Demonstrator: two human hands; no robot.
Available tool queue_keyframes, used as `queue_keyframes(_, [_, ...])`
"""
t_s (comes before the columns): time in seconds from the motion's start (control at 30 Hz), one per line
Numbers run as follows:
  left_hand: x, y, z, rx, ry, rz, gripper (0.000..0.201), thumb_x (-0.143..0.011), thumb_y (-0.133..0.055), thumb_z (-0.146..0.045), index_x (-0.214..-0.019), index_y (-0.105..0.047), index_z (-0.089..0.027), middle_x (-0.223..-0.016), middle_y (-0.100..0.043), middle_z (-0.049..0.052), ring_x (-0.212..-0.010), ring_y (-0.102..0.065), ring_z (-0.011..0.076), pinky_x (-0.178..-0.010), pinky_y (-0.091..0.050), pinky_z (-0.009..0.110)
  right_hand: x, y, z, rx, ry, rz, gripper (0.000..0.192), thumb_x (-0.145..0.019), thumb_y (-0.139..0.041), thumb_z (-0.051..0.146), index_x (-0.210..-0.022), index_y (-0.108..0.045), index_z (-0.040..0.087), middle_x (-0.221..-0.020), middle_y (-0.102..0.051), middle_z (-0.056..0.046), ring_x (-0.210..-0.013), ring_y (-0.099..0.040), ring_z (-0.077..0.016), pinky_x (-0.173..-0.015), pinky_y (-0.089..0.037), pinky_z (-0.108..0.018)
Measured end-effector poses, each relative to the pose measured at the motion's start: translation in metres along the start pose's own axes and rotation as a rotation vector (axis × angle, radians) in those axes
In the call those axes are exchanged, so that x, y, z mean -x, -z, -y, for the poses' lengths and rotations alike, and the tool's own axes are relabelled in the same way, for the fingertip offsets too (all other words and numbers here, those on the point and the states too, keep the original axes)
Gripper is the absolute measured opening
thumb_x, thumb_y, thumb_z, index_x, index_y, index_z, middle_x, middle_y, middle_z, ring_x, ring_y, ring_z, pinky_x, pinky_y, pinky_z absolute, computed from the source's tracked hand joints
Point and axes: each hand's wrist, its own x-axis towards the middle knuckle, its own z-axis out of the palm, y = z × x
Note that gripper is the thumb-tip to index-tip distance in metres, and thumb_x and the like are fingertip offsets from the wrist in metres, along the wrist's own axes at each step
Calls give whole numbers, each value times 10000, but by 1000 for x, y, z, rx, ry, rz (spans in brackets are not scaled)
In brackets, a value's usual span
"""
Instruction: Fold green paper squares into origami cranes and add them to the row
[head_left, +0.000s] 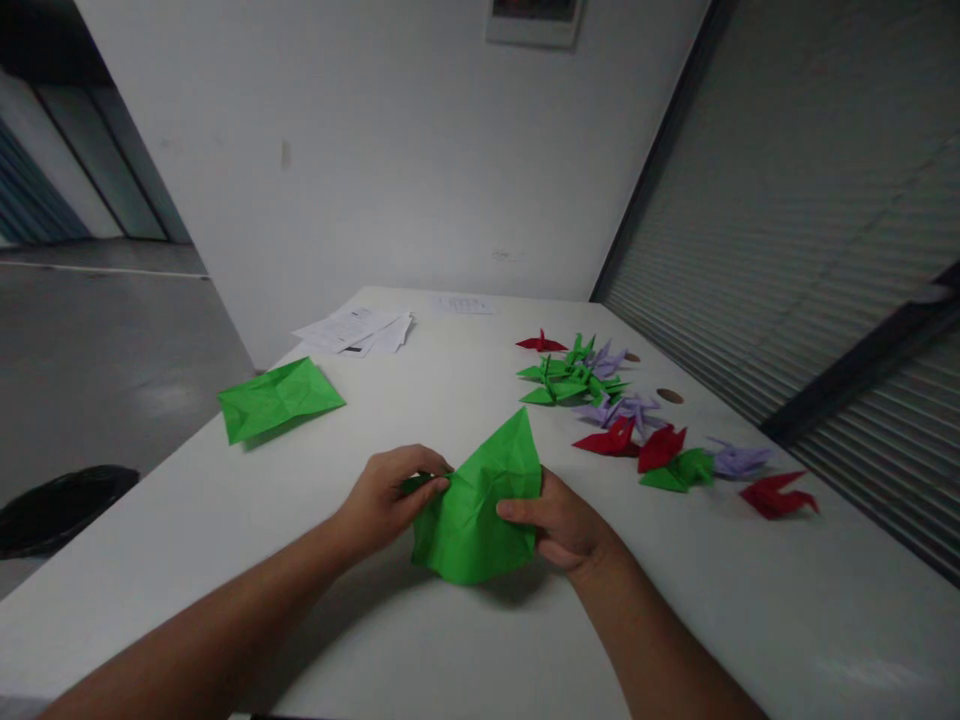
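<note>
Holding a creased green paper [480, 505] between both hands, I keep it raised just over the white counter [420, 400], near its front edge. My left hand [386, 497] pinches the paper's left corner, grip closed on it; my right hand [566, 522] clamps the right edge, thumb on top. I judge the risk here is a crooked crease or a tear: the sheet is already crumpled, and uneven pull from either pinch would cause it. Both forearms reach in from below, wrists angled toward each other. Folded cranes [574, 375] lie well apart to the right, another green sheet [277, 398] to the left
</note>
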Motion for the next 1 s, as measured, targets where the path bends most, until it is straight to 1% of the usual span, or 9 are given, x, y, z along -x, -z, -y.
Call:
queue_keyframes(0.2, [3,-3,3,81,64,1,87,-970,-639,-232,-900,-679,-200,-922,-758,42,-851,-710,163,-777,-546,278,-2,1,-4,-58,-9,-1,468,-655,-908,163,-1090,-740,180,-1050,-798,-87,-943,-764,-247,-897,-602,-401])
queue_keyframes(0.33, [3,-1,3,17,6,18,58,-971,-633,-199,-926,-670,-205,-926,-754,35,-846,-702,150,-775,-535,266,-1,3,-1,-90,-23,-22,433,-652,-909,205,-1056,-755,177,-1003,-807,-84,-886,-774,-250,-826,-621,-376])
queue_keyframes(0.47, [1,2,2,-35,-38,73,63,-977,-612,-181,-946,-662,-206,-949,-749,42,-874,-699,155,-794,-530,271,-1,5,2,-108,-12,-57,365,-672,-903,247,-1000,-765,167,-927,-814,-83,-819,-782,-252,-790,-629,-375])
queue_keyframes(0.6, [1,2,1,-20,10,102,70,-985,-607,-217,-937,-657,-206,-957,-745,45,-885,-696,162,-808,-525,281,-4,4,2,-99,1,-96,312,-692,-889,218,-971,-765,156,-892,-816,-80,-788,-783,-237,-787,-630,-357])
queue_keyframes(0.73, [2,-2,1,46,68,107,122,-1000,-589,-261,-922,-664,-206,-920,-734,37,-850,-682,161,-778,-512,279,-5,0,0,-117,5,-86,336,-693,-887,205,-999,-758,155,-932,-817,-84,-815,-785,-233,-813,-630,-360])
queue_keyframes(0.83, [4,-4,0,94,111,92,145,-1006,-579,-281,-917,-664,-205,-899,-725,30,-828,-672,160,-753,-506,276,-4,-2,-2,-133,5,-79,346,-686,-885,198,-1005,-759,155,-933,-818,-84,-809,-785,-230,-805,-632,-353])
queue_keyframes(0.9, [4,-5,0,99,114,80,146,-1007,-575,-278,-915,-659,-204,-888,-718,29,-822,-667,160,-749,-504,277,-4,-2,-2,-140,3,-78,344,-681,-883,195,-1000,-763,154,-913,-818,-80,-794,-784,-227,-792,-634,-346])
queue_keyframes(1.0, [4,-5,0,62,80,67,129,-1006,-572,-260,-917,-645,-202,-887,-710,33,-819,-659,159,-758,-501,281,-4,-2,-2,-139,3,-72,331,-683,-875,194,-993,-767,154,-902,-818,-79,-789,-783,-230,-793,-634,-350])
